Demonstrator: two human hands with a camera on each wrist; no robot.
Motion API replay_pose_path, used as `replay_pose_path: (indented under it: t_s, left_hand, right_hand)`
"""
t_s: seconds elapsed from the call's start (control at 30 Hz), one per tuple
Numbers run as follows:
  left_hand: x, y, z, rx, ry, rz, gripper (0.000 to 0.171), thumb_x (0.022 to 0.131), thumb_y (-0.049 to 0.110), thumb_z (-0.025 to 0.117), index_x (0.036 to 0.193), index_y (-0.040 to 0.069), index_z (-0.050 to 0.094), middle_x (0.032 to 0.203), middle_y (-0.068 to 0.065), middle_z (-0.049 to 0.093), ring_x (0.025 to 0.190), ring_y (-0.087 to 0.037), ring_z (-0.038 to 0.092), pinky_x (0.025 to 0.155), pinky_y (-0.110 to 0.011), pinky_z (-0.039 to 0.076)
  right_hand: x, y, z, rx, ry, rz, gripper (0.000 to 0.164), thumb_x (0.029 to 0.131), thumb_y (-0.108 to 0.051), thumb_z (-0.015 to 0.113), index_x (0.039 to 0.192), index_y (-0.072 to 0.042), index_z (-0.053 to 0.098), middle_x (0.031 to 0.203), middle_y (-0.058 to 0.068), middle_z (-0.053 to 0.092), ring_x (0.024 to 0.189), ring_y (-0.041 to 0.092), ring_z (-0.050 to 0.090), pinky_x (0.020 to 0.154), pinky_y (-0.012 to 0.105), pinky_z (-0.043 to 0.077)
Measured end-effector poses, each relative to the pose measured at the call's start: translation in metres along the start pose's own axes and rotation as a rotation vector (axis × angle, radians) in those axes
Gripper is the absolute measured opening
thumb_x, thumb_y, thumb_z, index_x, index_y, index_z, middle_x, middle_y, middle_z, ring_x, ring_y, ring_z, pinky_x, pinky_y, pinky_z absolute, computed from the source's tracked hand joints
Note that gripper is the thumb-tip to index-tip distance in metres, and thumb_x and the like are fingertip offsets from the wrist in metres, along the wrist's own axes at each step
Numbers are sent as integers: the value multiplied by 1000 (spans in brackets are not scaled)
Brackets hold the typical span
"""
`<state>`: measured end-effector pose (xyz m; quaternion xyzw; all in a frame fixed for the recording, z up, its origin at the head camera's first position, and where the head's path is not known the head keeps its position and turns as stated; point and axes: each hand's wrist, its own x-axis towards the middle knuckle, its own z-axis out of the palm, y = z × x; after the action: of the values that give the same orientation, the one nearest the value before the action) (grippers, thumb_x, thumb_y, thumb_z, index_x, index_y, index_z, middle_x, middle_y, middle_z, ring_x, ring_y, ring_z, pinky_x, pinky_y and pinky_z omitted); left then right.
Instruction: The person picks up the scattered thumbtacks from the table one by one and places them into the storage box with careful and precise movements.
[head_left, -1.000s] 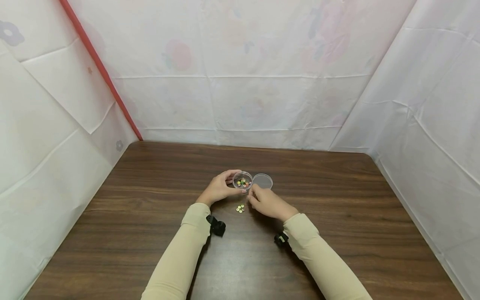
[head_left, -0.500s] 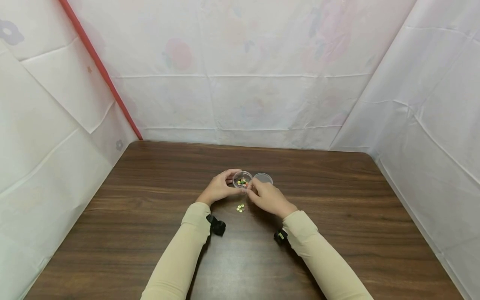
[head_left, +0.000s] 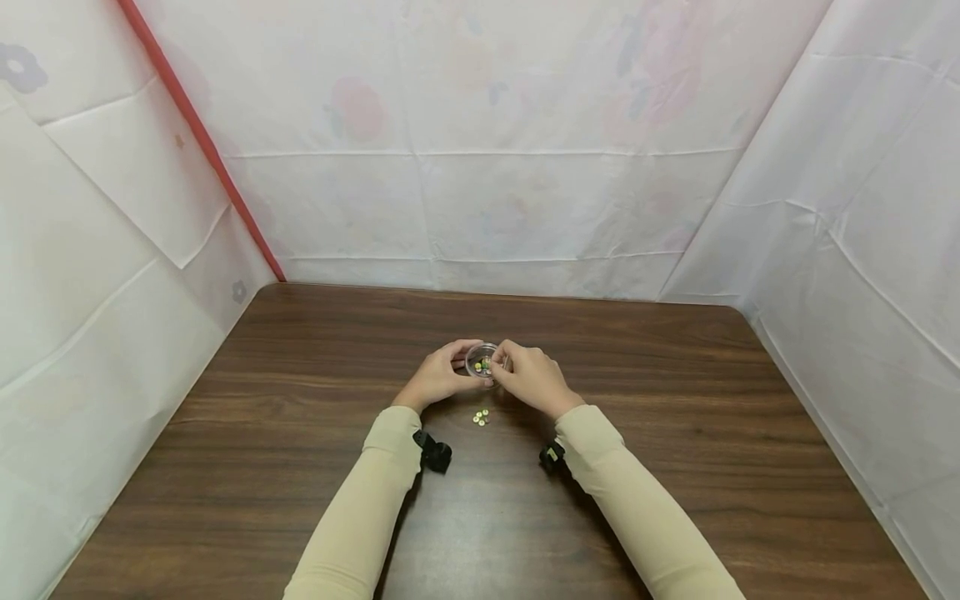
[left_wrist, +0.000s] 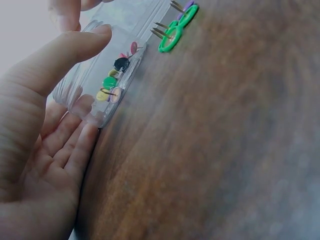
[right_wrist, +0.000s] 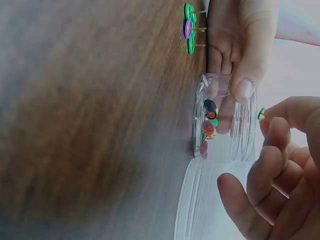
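My left hand (head_left: 438,377) grips a clear round plastic container (right_wrist: 227,150), thumb at its rim and fingers along the far side. Inside lie several thumbtacks (left_wrist: 109,83) in black, green, yellow and pink. Over the container's right side is my right hand (head_left: 534,379); in the right wrist view its thumb and forefinger pinch a green thumbtack (right_wrist: 261,114) just outside the open rim. On the table nearer the person, a small cluster of thumbtacks (head_left: 481,417) rests points up, with green and purple heads (right_wrist: 190,30).
A clear round lid (right_wrist: 186,207) lies beside the container; in the head view my right hand covers it. The brown wood-grain table (head_left: 315,467) is bounded by white patterned curtains (head_left: 480,208) at the back and sides.
My right hand has moved forward and left, from near the table beside the container to above its rim, and now hides the lid. My left hand and the container stay put.
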<state>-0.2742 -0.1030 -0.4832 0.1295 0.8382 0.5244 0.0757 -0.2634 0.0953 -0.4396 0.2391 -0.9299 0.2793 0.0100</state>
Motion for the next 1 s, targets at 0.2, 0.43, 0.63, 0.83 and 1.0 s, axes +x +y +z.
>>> replay_pose_path:
  t_s: [0.2,0.43,0.63,0.83,1.0]
  left_hand:
    - [1,-1,-1,-7,-3,0,72,63,48,82,127,36,51,125,6,53,108,-11,52,93,-39,49]
    - [1,-2,-1,-7,-5,2,73,64,49,81,128,34,51,126,5,52,109,-11,52,93,-39,49]
    - [1,-2,-1,-22,-4,9,72,64,47,82,127,34,51,123,6,54,106,-10,53,92,-40,50]
    - [1,-3,0,-19,-7,10,71,64,46,82,127,35,51,123,6,54,106,-10,53,92,-40,50]
    - [2,-4,-1,-12,-4,13,70,66,44,82,127,34,51,122,5,54,106,-10,53,91,-39,50]
  right_hand:
    - [6,1,1,-13,-24,39,11,93,-35,55,92,-26,61,57,-6,54,42,12,45,36,26,35]
    - [10,2,4,-23,-25,55,10,93,-34,55,92,-27,62,56,-5,53,41,12,45,36,26,34]
    - [11,4,6,-40,-13,67,13,93,-36,55,95,-27,64,59,-5,54,42,12,45,36,27,34]
    - [8,8,6,-13,6,70,17,94,-37,54,99,-26,65,59,-7,55,43,11,47,37,28,38]
    - [5,9,4,20,40,46,14,93,-37,54,96,-27,65,59,-9,55,44,10,47,39,30,41]
